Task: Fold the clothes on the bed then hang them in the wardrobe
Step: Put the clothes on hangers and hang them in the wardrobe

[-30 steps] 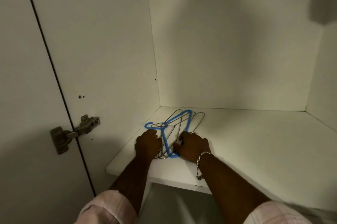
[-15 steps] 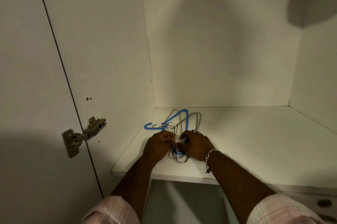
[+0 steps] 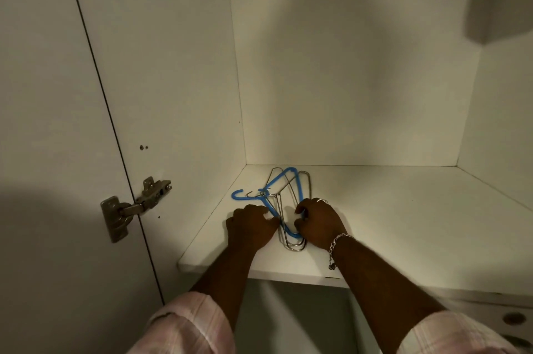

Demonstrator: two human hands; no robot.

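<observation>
Head cam view, the only one: the person was leaning into a white wardrobe (image 3: 346, 65) with both arms stretched onto the shelf (image 3: 403, 224). A small pile of hangers lay flat in the shelf's left rear corner area, one blue plastic hanger (image 3: 300, 189) mixed in with a few thin metal wire hangers (image 3: 291, 244), hooks pointing left toward the side wall.

The left hand (image 3: 251, 225) sat on the left side of the pile, fingers curled in against the wires where they touched the hangers. Looked like a pinch on the wire hangers, though the fingertips were tucked out of sight, so I couldn't swear to it. The right hand (image 3: 318, 222) was on the right side of the pile, fingers curled round the blue hanger's lower arm, with a ring showing on one finger and a chain bracelet (image 3: 337, 244) on the wrist.

Both sleeves were pink plaid, rolled up; the left sleeve (image 3: 187, 325) showed at the bottom. The wardrobe door (image 3: 43, 123) stood open on the left, with its metal hinge (image 3: 129, 206) in plain sight. No clothes in frame, so I couldn't tell where they were.
</observation>
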